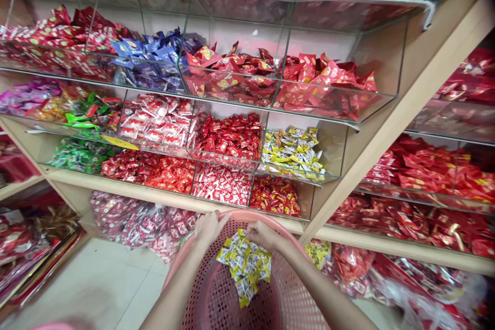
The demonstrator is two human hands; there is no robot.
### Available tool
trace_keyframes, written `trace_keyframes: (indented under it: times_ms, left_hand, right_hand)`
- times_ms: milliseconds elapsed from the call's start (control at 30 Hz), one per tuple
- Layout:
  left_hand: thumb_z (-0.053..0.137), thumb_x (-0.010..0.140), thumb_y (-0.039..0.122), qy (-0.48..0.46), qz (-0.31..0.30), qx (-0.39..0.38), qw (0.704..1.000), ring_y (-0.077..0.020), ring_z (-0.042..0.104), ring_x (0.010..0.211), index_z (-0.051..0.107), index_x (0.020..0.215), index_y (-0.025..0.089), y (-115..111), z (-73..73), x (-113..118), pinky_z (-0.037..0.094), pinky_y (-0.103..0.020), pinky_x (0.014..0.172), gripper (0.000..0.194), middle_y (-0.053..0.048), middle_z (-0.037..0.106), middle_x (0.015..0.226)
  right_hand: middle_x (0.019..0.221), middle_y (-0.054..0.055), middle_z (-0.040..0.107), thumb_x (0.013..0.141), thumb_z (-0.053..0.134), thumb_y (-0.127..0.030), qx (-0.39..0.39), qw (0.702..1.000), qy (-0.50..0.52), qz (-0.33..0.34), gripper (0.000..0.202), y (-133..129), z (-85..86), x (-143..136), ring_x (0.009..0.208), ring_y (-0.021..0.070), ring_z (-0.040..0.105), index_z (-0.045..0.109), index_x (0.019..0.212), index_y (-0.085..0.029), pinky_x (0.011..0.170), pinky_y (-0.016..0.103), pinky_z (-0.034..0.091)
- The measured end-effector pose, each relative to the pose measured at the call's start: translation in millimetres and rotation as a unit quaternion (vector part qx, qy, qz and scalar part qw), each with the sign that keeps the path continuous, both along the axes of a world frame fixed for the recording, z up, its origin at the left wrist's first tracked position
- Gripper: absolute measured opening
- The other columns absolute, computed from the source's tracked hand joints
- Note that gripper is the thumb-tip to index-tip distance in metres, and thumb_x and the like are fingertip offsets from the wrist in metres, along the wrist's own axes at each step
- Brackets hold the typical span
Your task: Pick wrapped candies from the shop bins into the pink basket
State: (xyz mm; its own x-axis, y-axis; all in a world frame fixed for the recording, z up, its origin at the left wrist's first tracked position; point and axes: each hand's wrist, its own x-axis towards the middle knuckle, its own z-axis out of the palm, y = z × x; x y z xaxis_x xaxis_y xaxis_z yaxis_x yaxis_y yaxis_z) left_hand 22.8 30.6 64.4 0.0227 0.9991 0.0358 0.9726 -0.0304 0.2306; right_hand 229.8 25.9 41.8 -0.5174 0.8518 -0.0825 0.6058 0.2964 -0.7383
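Note:
A pink perforated plastic basket point(299, 289) is below me, its far rim near the bottom of the shelving. Over the rim on the left, my left hand point(207, 228) is closed, with the thumb on the inner side. Inside the basket lies a loose heap of yellow-and-white wrapped candies point(247, 263). At the upper right of this heap my right hand point(263, 234) has its fingers curled together, close to the topmost candies. What those fingers hold, if anything, is hidden from me.
Clear-fronted shelf bins hold similar yellow-and-white candies point(296, 152), red candies point(228, 136) and blue packets point(154, 59). A slanting wooden post point(367, 149) stands to the right. Bagged sweets point(143, 219) lie under the shelves, beside the tiled floor point(116, 273).

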Motion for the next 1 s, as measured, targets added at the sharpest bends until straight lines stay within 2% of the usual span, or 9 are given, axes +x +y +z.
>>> trace_keyframes:
  times_ms: [100, 167, 267, 367, 567, 767, 1000]
  left_hand:
    - [0.014, 0.078, 0.071, -0.001, 0.004, -0.003, 1.0, -0.026, 0.063, 0.082, 0.063, 0.089, 0.017, -1, 1.2, 0, 0.045, -0.036, 0.074, 0.074, -0.014, 0.067, 0.085]
    - [0.014, 0.078, 0.071, -0.003, 0.002, -0.002, 1.0, -0.0263, 0.063, 0.083, 0.063, 0.089, 0.017, -1, 2.2, 0, 0.045, -0.036, 0.074, 0.074, -0.015, 0.067, 0.085]
    - [0.013, 0.078, 0.071, -0.004, -0.001, -0.003, 1.0, -0.027, 0.063, 0.083, 0.063, 0.087, 0.017, -1, 3.4, 0, 0.045, -0.036, 0.074, 0.074, -0.015, 0.067, 0.085]
    - [0.013, 0.078, 0.071, -0.008, -0.002, -0.006, 1.0, -0.0269, 0.063, 0.084, 0.063, 0.087, 0.018, -1, 4.5, 1, 0.045, -0.037, 0.075, 0.073, -0.014, 0.067, 0.086]
    - [0.013, 0.077, 0.071, -0.009, 0.0, -0.003, 1.0, -0.0268, 0.063, 0.084, 0.063, 0.087, 0.018, -1, 4.0, 1, 0.045, -0.036, 0.074, 0.074, -0.014, 0.067, 0.085]
    - [0.013, 0.077, 0.071, -0.01, 0.002, -0.011, 1.0, -0.026, 0.063, 0.084, 0.063, 0.09, 0.018, -1, 4.6, 0, 0.044, -0.034, 0.075, 0.074, -0.014, 0.067, 0.086]
    - [0.014, 0.077, 0.071, -0.007, 0.002, -0.02, 1.0, -0.0261, 0.062, 0.086, 0.063, 0.091, 0.017, -2, 6.9, 2, 0.044, -0.034, 0.076, 0.074, -0.015, 0.067, 0.088]
  right_hand:
    - [0.05, -0.007, 0.038, 0.066, 0.049, -0.013, 0.003, 1.0, -0.015, 0.004, 0.013, 5, -4.9, -1, 0.049, 0.0061, 0.03, 0.047, 0.053, -0.016, 0.047, 0.018, 0.024]
    - [0.053, -0.006, 0.043, 0.067, 0.05, -0.013, 0.029, 0.999, -0.034, -0.004, 0.011, 4, -5.5, -2, 0.051, 0.0069, 0.033, 0.049, 0.057, -0.016, 0.049, 0.019, 0.026]
    - [0.073, -0.001, 0.057, 0.074, 0.049, -0.017, 0.113, 0.991, -0.061, -0.046, 0.007, -6, -2.1, -5, 0.064, 0.0109, 0.047, 0.056, 0.073, -0.017, 0.06, 0.021, 0.034]
    - [0.091, 0.004, 0.059, 0.081, 0.044, -0.02, 0.163, 0.98, -0.079, -0.079, 0.014, -25, 2.0, -12, 0.082, 0.0151, 0.053, 0.057, 0.086, -0.019, 0.073, 0.025, 0.038]
    - [0.105, 0.005, 0.052, 0.078, 0.053, -0.025, 0.148, 0.977, -0.149, -0.046, 0.022, -57, -4.3, -25, 0.09, 0.0171, 0.054, 0.054, 0.1, -0.023, 0.075, 0.025, 0.04]
    - [0.103, 0.005, 0.052, 0.081, 0.046, -0.019, 0.15, 0.973, -0.159, -0.071, 0.018, -57, -12.0, -23, 0.089, 0.0163, 0.054, 0.054, 0.097, -0.022, 0.076, 0.024, 0.039]
    - [0.097, 0.004, 0.054, 0.078, 0.041, -0.01, 0.145, 0.968, -0.184, -0.087, 0.021, -57, -18.9, -21, 0.077, 0.0129, 0.054, 0.055, 0.09, -0.021, 0.068, 0.022, 0.036]
